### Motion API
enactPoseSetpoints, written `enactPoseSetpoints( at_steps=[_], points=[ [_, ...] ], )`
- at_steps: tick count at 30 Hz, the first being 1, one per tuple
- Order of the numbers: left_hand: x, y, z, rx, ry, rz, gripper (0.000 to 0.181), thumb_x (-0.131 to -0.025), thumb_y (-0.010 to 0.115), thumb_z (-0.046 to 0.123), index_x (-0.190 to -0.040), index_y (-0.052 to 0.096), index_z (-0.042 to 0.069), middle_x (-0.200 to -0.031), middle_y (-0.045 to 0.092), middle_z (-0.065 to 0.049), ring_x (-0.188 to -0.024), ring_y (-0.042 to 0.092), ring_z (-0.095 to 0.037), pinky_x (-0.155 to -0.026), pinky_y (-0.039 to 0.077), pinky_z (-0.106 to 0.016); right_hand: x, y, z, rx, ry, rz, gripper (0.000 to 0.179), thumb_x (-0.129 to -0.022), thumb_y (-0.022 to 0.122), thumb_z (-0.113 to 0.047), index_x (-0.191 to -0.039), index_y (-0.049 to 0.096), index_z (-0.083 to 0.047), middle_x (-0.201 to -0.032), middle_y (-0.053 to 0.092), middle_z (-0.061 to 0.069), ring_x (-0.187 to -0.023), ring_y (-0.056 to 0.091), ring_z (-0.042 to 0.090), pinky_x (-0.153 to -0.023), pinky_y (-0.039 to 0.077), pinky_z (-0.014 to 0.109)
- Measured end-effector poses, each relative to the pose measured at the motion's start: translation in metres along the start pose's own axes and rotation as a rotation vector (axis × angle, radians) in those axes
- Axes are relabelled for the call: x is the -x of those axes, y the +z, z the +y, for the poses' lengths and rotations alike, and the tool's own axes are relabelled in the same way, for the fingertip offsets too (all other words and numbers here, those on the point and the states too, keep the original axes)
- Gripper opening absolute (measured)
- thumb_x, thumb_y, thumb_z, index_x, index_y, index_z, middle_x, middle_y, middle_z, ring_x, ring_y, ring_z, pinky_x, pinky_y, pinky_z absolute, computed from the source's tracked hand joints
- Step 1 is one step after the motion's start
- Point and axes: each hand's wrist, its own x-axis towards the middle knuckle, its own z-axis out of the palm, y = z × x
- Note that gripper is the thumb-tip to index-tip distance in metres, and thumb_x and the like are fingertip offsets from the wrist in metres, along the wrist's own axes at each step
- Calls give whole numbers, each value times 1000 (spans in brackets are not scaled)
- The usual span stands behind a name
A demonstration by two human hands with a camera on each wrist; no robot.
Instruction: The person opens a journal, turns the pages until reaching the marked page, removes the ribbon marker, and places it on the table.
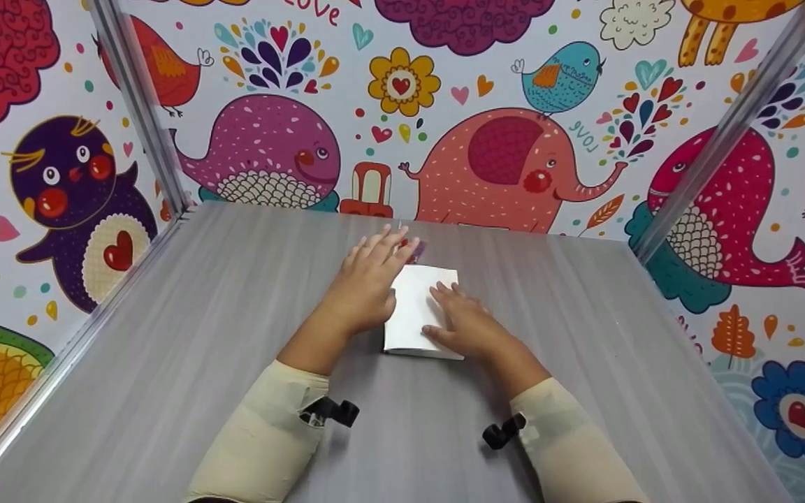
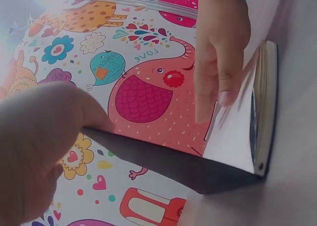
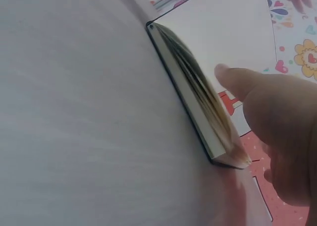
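A thick book (image 1: pixel 413 314) with a dark cover and white inner pages lies on the grey table, its page block (image 3: pixel 190 87) plain in the right wrist view. Its dark cover (image 2: pixel 158 161) stands raised at the spine in the left wrist view. My left hand (image 1: pixel 364 286) holds that cover near its free edge, the thumb over the inner side; its other fingers are extended in the head view. My right hand (image 1: pixel 465 321) lies over the white page with fingers spread and nearly straight. Whether every fingertip touches the paper is unclear.
The grey table (image 1: pixel 200 349) runs on around the book. A wall (image 1: pixel 346 70) printed with cartoon animals rises behind it, with metal posts (image 1: pixel 144 105) at the corners. Beyond my left fingers shows a small red and purple patch (image 1: pixel 413 253), mostly hidden. Black wrist mounts (image 1: pixel 332 411) stick out from the sleeves.
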Motion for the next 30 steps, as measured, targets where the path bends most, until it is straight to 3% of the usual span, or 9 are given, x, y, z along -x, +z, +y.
enactPoseSetpoints(
  at_steps=[11, 20, 30],
  points=[
    [15, -4, -23, -63, -90, -10, 92, -89, 88, 36, -167, 40, 25, -176, 33, -9, -166, 26, -36, -131, 29, -63, 2, 6, 1, 31, 33, -82, 84, -103, 62, -56, -171, 30, -19, -180, 25, 4, -170, 15, 34, -132, 14, 72],
    [20, -1, -44, -111, -226, -181, 96, -82, 94, 38, -164, 46, 23, -177, 29, -15, -166, 21, -41, -133, 20, -67, -2, 10, 4, 59, 36, -128, 82, -105, 58, -57, -170, 30, -16, -180, 25, 6, -170, 14, 34, -134, 14, 68],
    [25, 27, -57, -98, -220, -306, 81, -91, 84, 44, -161, 50, 20, -175, 36, -14, -165, 26, -39, -132, 17, -68, -2, 14, 4, 15, -16, -138, 76, -108, 55, -54, -171, 29, -22, -181, 22, 2, -171, 9, 31, -135, 13, 64]
  ],
)
